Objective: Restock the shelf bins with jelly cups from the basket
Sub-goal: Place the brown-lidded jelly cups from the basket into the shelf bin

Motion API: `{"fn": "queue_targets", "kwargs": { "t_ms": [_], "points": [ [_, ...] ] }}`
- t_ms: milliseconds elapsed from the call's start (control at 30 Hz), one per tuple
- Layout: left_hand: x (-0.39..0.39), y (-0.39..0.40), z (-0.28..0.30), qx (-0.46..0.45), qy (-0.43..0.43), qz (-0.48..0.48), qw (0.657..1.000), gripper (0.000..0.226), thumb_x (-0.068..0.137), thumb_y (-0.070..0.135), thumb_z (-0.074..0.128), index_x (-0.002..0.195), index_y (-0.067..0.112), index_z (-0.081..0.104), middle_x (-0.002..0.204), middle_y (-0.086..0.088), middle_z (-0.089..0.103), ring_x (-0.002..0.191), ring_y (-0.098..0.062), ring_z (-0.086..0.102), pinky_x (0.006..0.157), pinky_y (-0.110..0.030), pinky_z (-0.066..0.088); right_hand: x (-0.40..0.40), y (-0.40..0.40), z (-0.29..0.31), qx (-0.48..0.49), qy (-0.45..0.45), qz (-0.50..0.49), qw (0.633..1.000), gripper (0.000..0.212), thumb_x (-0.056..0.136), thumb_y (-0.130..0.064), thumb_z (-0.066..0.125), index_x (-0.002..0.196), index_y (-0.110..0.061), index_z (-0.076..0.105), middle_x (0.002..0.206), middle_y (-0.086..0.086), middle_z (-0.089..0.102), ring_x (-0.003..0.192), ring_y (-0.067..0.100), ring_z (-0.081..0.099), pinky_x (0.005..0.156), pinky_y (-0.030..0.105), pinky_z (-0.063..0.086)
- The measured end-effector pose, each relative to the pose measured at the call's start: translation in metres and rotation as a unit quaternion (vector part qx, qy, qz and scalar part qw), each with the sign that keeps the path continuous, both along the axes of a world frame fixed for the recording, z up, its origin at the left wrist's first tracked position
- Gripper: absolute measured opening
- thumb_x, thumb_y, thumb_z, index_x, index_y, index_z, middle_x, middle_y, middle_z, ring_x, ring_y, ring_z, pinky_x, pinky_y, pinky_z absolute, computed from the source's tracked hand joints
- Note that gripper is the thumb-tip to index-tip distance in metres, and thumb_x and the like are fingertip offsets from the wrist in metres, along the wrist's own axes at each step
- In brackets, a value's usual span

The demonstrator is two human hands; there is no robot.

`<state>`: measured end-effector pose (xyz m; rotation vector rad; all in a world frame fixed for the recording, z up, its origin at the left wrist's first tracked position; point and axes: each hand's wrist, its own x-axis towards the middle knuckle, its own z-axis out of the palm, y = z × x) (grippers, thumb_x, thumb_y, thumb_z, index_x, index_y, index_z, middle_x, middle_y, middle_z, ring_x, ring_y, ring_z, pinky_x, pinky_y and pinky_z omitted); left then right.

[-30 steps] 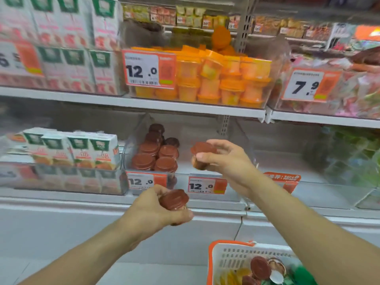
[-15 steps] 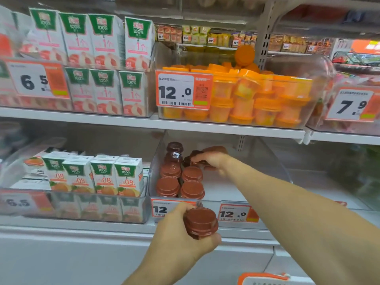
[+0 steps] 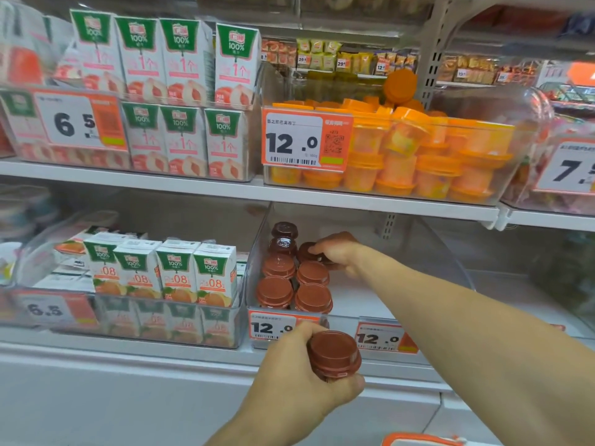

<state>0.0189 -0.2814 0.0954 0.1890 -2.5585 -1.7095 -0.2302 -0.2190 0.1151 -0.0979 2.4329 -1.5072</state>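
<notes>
1. Right hand [image 3: 335, 252] is reached deep into the clear lower shelf bin [image 3: 428, 239], fingers curled over a brown-lidded jelly cup [image 3: 306, 251] at the back of the right-hand row. The cup sits low among the others; whether it rests on the bin floor cannot be told.
2. Left hand [image 3: 289, 381] is in front of the shelf edge, below the bin, gripping a second brown jelly cup [image 3: 335, 354] from the side, lid facing up and toward the camera. Thumb side wraps the cup's left; fingertips show under its base.
3. Stocked brown cups [image 3: 275, 292] stand in two rows at the left side of the bin, running front to back, with darker ones at the rear. The right part of the bin floor is bare white.
4. The held cup is just below and in front of the price tags [image 3: 272, 328] reading 12.0 on the bin front, partly covering the left one.
5. The basket [image 3: 421, 441] shows only as an orange-and-white rim at the bottom edge, right of the left forearm; its contents are out of view.
6. Upper shelf, directly above: a clear bin of orange jelly cups [image 3: 428, 162]. To the left on both shelves: juice cartons [image 3: 180, 272].
</notes>
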Motion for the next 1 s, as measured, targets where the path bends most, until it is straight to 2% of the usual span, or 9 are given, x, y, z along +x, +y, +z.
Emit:
{"fn": "queue_targets", "kwargs": {
  "t_ms": [100, 200, 300, 400, 500, 600, 700, 800, 1000],
  "points": [
    [0.0, 0.001, 0.001, -0.002, 0.015, 0.003, 1.0, 0.047, 0.061, 0.037, 0.092, 0.099, 0.032, 0.063, 0.085, 0.017, 0.071, 0.074, 0.01, 0.062, 0.066, -0.004, 0.042, 0.001, 0.001, 0.001, 0.031, 0.027, 0.015, 0.999, 0.027, 0.089, -0.017, 0.074, 0.113, -0.003, 0.069, 0.106, 0.01, 0.071, 0.083, 0.019, 0.068, 0.063, 0.025, 0.057],
    [0.0, 0.002, 0.004, -0.014, 0.046, 0.011, 0.999, 0.046, 0.063, 0.035, 0.091, 0.1, 0.034, 0.064, 0.086, 0.021, 0.071, 0.078, 0.009, 0.064, 0.067, -0.005, 0.043, -0.002, 0.003, 0.0, 0.054, 0.041, 0.025, 0.997, 0.028, 0.09, -0.024, 0.072, 0.111, -0.006, 0.069, 0.104, 0.008, 0.07, 0.091, 0.023, 0.068, 0.073, 0.031, 0.06],
    [0.0, 0.002, 0.009, -0.008, 0.066, 0.044, 0.997, 0.059, 0.064, 0.033, 0.091, 0.111, 0.038, 0.056, 0.093, 0.021, 0.069, 0.083, 0.012, 0.06, 0.068, -0.004, 0.041, 0.004, 0.007, 0.012, 0.154, 0.151, -0.007, 0.976, 0.025, 0.094, -0.034, 0.062, 0.094, -0.009, 0.066, 0.096, 0.007, 0.066, 0.088, 0.027, 0.063, 0.072, 0.028, 0.05],
    [-0.001, 0.001, 0.014, 0.016, 0.093, 0.092, 0.991, 0.067, 0.062, 0.032, 0.093, 0.114, 0.036, 0.05, 0.098, 0.017, 0.068, 0.081, 0.011, 0.06, 0.068, -0.004, 0.041, 0.038, 0.021, 0.033, 0.036, 0.254, -0.016, 0.966, 0.027, 0.096, -0.03, 0.058, 0.092, -0.006, 0.07, 0.086, 0.012, 0.072, 0.077, 0.026, 0.067, 0.073, 0.036, 0.052],
    [-0.005, -0.001, 0.019, 0.035, 0.141, 0.137, 0.98, 0.055, 0.062, 0.028, 0.093, 0.103, 0.032, 0.056, 0.088, 0.016, 0.071, 0.078, 0.007, 0.062, 0.065, -0.006, 0.041, 0.095, 0.049, 0.058, -0.076, 0.113, 0.241, 0.961, 0.031, 0.094, -0.033, 0.065, 0.109, -0.006, 0.068, 0.095, 0.016, 0.071, 0.077, 0.018, 0.066, 0.066, 0.031, 0.054],
    [-0.008, 0.001, 0.022, 0.027, 0.167, 0.141, 0.975, 0.048, 0.064, 0.023, 0.091, 0.101, 0.031, 0.062, 0.084, 0.021, 0.072, 0.077, 0.005, 0.065, 0.064, -0.009, 0.046, 0.136, 0.077, 0.061, -0.001, 0.081, 0.394, 0.916, 0.042, 0.083, -0.027, 0.079, 0.122, -0.019, 0.066, 0.117, 0.007, 0.07, 0.106, 0.021, 0.068, 0.088, 0.033, 0.056],
    [-0.008, 0.008, 0.024, 0.003, 0.184, 0.131, 0.974, 0.053, 0.068, 0.014, 0.088, 0.111, 0.031, 0.062, 0.089, 0.02, 0.07, 0.084, 0.009, 0.063, 0.067, -0.005, 0.045, 0.145, 0.088, 0.049, -0.066, 0.102, 0.334, 0.935, 0.05, 0.077, -0.015, 0.084, 0.124, -0.019, 0.065, 0.119, 0.001, 0.07, 0.114, 0.017, 0.066, 0.099, 0.031, 0.052],
    [-0.008, 0.015, 0.022, -0.073, 0.178, 0.118, 0.974, 0.073, 0.078, 0.031, 0.081, 0.135, 0.04, 0.037, 0.121, 0.025, 0.047, 0.109, 0.012, 0.048, 0.081, 0.002, 0.036, 0.132, 0.09, 0.041, -0.2, 0.049, 0.241, 0.948, 0.058, 0.069, -0.005, 0.082, 0.123, -0.007, 0.062, 0.116, 0.011, 0.072, 0.107, 0.025, 0.069, 0.09, 0.036, 0.056],
    [-0.012, 0.011, 0.015, -0.245, 0.143, 0.088, 0.955, 0.063, 0.092, 0.038, 0.058, 0.148, 0.03, 0.029, 0.134, 0.022, 0.024, 0.131, 0.0, 0.019, 0.109, -0.017, 0.021, 0.051, 0.073, 0.018, -0.28, 0.043, -0.026, 0.959, 0.059, 0.07, 0.013, 0.078, 0.122, -0.008, 0.061, 0.107, 0.019, 0.073, 0.099, 0.032, 0.072, 0.086, 0.036, 0.059]
  ]
}}
